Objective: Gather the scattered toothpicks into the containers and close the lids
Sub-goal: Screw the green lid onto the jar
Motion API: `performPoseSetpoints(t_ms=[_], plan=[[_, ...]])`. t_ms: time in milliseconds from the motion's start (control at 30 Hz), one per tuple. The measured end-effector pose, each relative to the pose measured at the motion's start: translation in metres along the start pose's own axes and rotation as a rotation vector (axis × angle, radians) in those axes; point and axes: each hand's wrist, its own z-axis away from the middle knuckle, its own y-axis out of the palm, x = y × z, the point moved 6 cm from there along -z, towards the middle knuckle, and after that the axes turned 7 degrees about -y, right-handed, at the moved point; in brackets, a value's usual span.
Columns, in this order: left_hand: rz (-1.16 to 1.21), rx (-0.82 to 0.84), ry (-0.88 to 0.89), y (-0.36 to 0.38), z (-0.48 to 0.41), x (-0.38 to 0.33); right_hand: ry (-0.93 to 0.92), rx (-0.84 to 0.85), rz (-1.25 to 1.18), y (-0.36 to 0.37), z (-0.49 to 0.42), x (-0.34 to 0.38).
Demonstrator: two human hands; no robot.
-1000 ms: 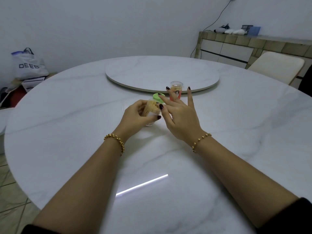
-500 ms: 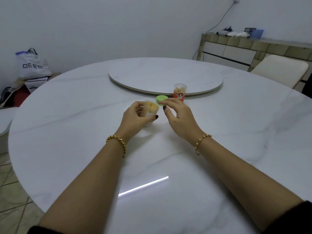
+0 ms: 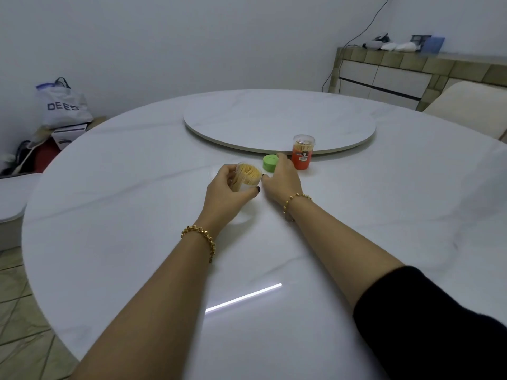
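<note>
Fresh pinch — right hand [image 3: 282, 180], green lid [image 3: 269, 163].

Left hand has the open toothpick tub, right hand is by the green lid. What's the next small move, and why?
Probably pinch the round green plastic lid with the right hand and lift it toward the clear toothpick-filled container. The left hand grips that container, its mouth is uncovered, and the right hand's fingers are at the lid.

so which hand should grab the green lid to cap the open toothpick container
Right, probably. The right hand sits against the green lid; the left hand is busy gripping the open toothpick container.
</note>
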Motion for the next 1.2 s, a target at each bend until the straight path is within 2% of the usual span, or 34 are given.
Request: performPoseSetpoints(t_ms=[233, 367, 567, 767, 867, 1033, 1200], plan=[[0.023, 0.038, -0.052, 0.001, 0.0, 0.002, -0.034, 0.004, 0.078, 0.007, -0.023, -0.003], [-0.003, 0.059, -0.073, 0.002, 0.002, 0.003, -0.057, -0.059, 0.065, 0.002, -0.023, -0.003], [-0.017, 0.068, -0.082, 0.003, 0.006, 0.0, -0.031, -0.132, -0.167, -0.018, 0.004, -0.005], [0.021, 0.134, -0.064, 0.016, 0.017, -0.012, -0.174, -0.285, -0.493, -0.065, 0.055, 0.013], [0.029, 0.197, -0.041, 0.025, 0.025, -0.019, -0.247, -0.225, -0.571, -0.085, 0.072, 0.025], [0.0, 0.336, -0.011, 0.043, 0.038, -0.03, -0.352, -0.046, -0.488, -0.106, 0.097, 0.021], [-0.051, 0.391, 0.011, 0.054, 0.046, -0.036, -0.375, 0.063, -0.433, -0.118, 0.105, 0.017]])
